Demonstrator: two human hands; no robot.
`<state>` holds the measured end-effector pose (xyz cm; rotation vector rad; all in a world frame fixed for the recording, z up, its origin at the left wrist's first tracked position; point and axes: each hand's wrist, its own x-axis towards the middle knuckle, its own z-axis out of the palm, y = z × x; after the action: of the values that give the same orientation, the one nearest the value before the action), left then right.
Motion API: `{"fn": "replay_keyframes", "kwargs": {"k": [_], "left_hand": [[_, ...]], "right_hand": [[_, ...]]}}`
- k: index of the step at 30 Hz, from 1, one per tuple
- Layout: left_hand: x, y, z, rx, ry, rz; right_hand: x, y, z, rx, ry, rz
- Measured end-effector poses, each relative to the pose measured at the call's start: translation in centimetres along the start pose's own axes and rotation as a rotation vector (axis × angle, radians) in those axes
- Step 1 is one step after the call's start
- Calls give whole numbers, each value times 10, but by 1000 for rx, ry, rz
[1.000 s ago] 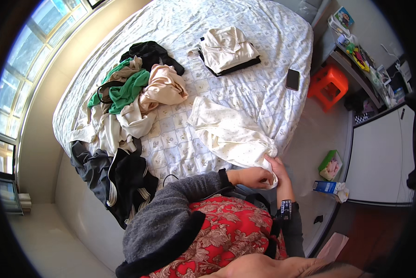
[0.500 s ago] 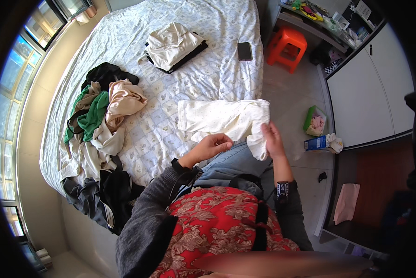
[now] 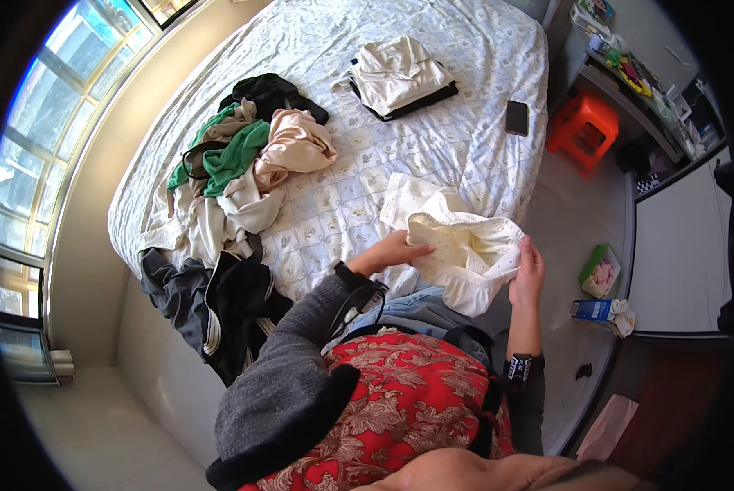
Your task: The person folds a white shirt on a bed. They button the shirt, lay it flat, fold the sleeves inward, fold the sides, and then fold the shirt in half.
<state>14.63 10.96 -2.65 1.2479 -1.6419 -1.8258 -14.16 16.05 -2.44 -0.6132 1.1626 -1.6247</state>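
White pants (image 3: 473, 270) with small dots are held up in front of my lap, their waist opening spread apart and facing up. My left hand (image 3: 393, 252) pinches the left edge of that opening. On the other side, my right hand (image 3: 528, 277) grips the right edge, with the fingers behind the cloth. The far part of the pants rests on the patterned bed sheet (image 3: 346, 192).
To the left lies a loose heap of clothes (image 3: 236, 159), with dark garments (image 3: 228, 303) at the bed's near edge. Folded clothes (image 3: 400, 78) and a phone (image 3: 517, 118) lie farther back. An orange stool (image 3: 584, 131) and green box (image 3: 600, 270) stand on the floor.
My left hand, which was empty near the pants, now grips their edge. The pants have been lifted and their waist opened out. The view has shifted left.
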Motion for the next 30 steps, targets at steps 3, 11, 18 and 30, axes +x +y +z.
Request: {"fn": "replay_keyframes", "kwargs": {"k": [3,11,18,30], "left_hand": [[-16,18,-38,1050,-155,-149],[20,29,48,348,-78,475],[62,-2,61,-66,221,242],[71,26,75,-907,-312,78]], "right_hand": [[8,-5,-1,-33,28,-43],[-35,-43,47,-437,-664,60],[-41,-71,40,-528,-892,200],[-48,-43,38,-155,-740,19]]}}
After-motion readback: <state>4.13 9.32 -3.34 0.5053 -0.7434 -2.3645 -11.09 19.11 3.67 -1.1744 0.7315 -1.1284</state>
